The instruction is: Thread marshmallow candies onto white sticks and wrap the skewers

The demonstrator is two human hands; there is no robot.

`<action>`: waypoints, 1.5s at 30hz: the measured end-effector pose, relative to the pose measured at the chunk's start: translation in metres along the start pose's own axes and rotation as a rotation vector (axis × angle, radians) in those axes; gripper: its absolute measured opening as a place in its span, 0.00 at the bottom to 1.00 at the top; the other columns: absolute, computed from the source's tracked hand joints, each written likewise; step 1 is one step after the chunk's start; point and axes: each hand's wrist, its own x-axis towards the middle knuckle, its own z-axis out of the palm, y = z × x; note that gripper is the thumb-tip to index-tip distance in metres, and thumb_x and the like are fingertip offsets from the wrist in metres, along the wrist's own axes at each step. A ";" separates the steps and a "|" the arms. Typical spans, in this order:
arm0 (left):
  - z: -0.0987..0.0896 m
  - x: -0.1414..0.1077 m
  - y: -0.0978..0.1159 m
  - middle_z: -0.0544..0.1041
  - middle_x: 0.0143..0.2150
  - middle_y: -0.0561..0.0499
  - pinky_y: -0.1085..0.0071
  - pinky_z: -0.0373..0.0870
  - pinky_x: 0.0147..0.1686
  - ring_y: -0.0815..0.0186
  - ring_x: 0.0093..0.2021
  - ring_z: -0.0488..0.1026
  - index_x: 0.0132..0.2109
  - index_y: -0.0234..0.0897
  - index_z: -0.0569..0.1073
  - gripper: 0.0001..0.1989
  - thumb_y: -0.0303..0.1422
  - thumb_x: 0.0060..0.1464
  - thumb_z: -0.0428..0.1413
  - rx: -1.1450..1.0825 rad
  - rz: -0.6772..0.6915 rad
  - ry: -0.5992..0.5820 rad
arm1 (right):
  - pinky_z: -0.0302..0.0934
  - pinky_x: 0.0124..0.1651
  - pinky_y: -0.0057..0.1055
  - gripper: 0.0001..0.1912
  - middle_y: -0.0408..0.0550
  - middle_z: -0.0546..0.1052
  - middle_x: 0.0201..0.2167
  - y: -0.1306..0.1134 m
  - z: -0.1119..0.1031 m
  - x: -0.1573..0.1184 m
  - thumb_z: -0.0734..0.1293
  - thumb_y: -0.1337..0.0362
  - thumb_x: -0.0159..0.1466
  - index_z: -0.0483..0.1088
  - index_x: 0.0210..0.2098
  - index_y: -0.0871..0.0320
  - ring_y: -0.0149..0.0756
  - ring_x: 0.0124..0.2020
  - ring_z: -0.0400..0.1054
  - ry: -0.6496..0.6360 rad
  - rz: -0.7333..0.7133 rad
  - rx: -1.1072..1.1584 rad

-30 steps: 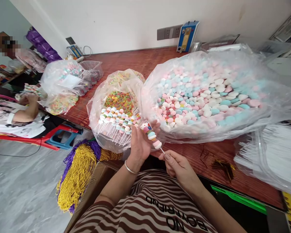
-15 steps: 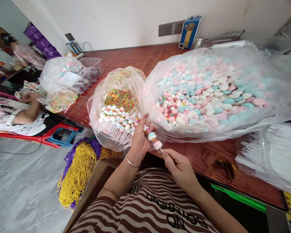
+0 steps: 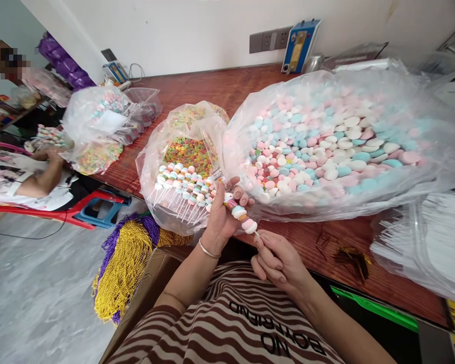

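We hold a candy skewer [image 3: 239, 215] between both hands, just in front of the table [image 3: 212, 91] edge. Our left hand [image 3: 224, 216] is curled around the upper candies, fingers clenched on them, while our right hand [image 3: 277, 260] pinches the bare stick end just below the lowest pink-and-white piece. Compared with a second ago, the left fingers have closed further over the candies and the right hand has slid up the stick, so less stick shows between them; we judge the pieces are being pressed together along the skewer.

Just beyond the left hand lies an open bag [image 3: 182, 167] with finished skewers [image 3: 182, 189] fanned in front of coloured rings. To the right, touching it, a large bag [image 3: 326, 146] holds pastel marshmallows. White sticks [image 3: 432, 237] lie in plastic at far right, gold beads [image 3: 125, 268] hang below the table, and another person's arm [image 3: 41, 177] rests at far left.
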 end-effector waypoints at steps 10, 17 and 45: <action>0.003 -0.004 -0.003 0.69 0.28 0.56 0.74 0.72 0.33 0.71 0.27 0.70 0.42 0.37 0.76 0.15 0.44 0.58 0.64 0.166 0.034 0.048 | 0.62 0.30 0.32 0.13 0.43 0.72 0.19 0.002 -0.015 0.010 0.64 0.56 0.69 0.74 0.38 0.58 0.32 0.19 0.62 0.362 -0.555 -1.001; 0.013 -0.018 -0.003 0.80 0.40 0.48 0.64 0.77 0.42 0.62 0.39 0.79 0.50 0.38 0.76 0.21 0.49 0.58 0.62 0.045 -0.067 -0.028 | 0.57 0.23 0.29 0.16 0.35 0.64 0.15 -0.002 -0.010 -0.009 0.58 0.53 0.74 0.72 0.41 0.56 0.29 0.15 0.58 0.291 -0.377 -0.653; 0.022 0.033 -0.013 0.82 0.34 0.51 0.66 0.80 0.40 0.64 0.32 0.81 0.39 0.36 0.75 0.14 0.36 0.49 0.70 0.199 0.064 0.229 | 0.61 0.34 0.34 0.11 0.52 0.83 0.32 -0.030 -0.048 0.003 0.62 0.71 0.71 0.72 0.51 0.63 0.36 0.26 0.71 0.474 -1.114 -1.677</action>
